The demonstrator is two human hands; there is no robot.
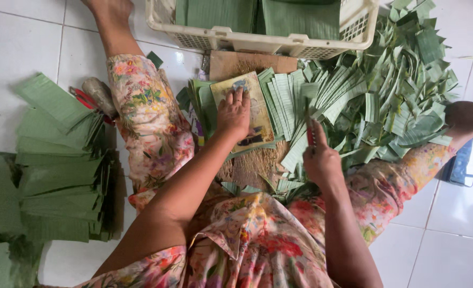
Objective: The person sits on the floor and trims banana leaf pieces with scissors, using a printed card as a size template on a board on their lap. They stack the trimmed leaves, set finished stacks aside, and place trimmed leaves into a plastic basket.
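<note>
Head view: person sits on white floor (450,250), legs spread.
Right hand (322,162): closed round a knife (310,133) with red handle, blade up along the edge of the leaf stack (284,101).
Left hand (233,113): flat, fingers spread, pressing a card (255,114) onto the stack.
Board (257,160): wooden, under the stack, between the legs.
Cut leaves (60,176): piled left.
Scraps (396,90): heaped right.
Basket (257,38): beyond the board, holding folded leaves.
</note>
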